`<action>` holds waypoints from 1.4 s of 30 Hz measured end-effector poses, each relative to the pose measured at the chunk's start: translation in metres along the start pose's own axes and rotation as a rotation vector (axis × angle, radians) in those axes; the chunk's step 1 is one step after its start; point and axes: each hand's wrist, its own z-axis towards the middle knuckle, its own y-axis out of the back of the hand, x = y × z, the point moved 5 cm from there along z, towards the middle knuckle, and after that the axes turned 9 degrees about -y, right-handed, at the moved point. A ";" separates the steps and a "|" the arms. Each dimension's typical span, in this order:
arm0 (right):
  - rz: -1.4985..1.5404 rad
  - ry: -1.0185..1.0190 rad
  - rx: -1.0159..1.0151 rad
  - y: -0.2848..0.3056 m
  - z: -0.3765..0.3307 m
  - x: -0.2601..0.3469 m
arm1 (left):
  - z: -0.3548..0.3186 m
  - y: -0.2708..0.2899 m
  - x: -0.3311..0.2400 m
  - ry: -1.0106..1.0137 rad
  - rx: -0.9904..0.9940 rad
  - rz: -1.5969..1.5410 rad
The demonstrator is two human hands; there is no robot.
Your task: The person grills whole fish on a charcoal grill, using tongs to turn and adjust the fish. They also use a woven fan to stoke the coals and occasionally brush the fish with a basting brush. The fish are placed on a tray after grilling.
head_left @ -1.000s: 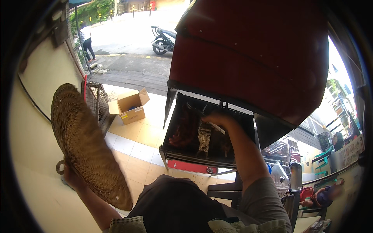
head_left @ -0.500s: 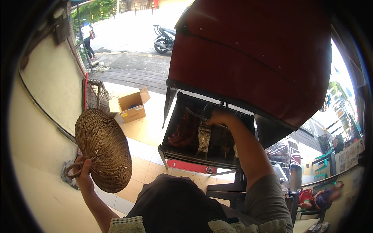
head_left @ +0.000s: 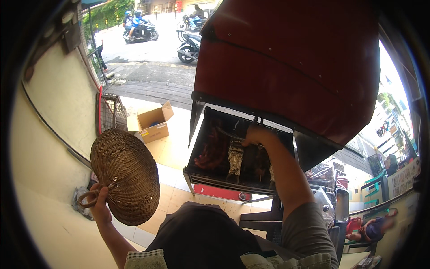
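My left hand [head_left: 101,207] is closed round the looped handle of a brown woven hand fan [head_left: 130,175], which is held up at the left. Inside the charcoal grill [head_left: 215,178], my right hand [head_left: 260,135] is closed on what look like dark tongs [head_left: 229,133], partly hidden in shade. Just below that hand lies a long foil-wrapped piece of food [head_left: 235,159]. Reddish meat [head_left: 211,152] rests on the grill's left side. Darker pieces of food lie right of the foil, partly covered by my forearm.
A dark red metal hood [head_left: 286,62] rises over the grill. An opened cardboard box [head_left: 154,127] and a wire cage [head_left: 112,114] stand on the tiles beyond the fan. A wall [head_left: 53,148] runs close on my left. Motorcycles [head_left: 190,47] are on the street; a seated person [head_left: 374,228] is at right.
The fan has swung slightly to the right and down with my left hand. My right hand has shifted a little within the grill. Motorcycles with riders have come into view on the street.
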 end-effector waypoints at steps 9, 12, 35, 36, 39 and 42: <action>0.128 -0.063 -0.028 -0.010 -0.007 0.004 | 0.003 -0.006 0.001 -0.012 0.061 -0.090; 0.057 -0.057 -0.111 -0.016 -0.001 0.001 | 0.003 -0.009 -0.001 -0.019 0.089 -0.087; -0.034 0.211 -1.051 -0.039 -0.136 -0.056 | -0.003 0.004 -0.001 -0.007 0.055 -0.074; -0.023 0.219 -1.080 -0.037 -0.136 -0.056 | -0.004 0.000 -0.002 0.000 0.053 -0.078; 0.011 0.236 -1.155 -0.029 -0.130 -0.052 | -0.007 -0.011 -0.002 0.009 0.031 -0.052; 0.045 0.215 -1.175 -0.022 -0.114 -0.045 | -0.010 -0.021 -0.001 0.002 0.061 -0.062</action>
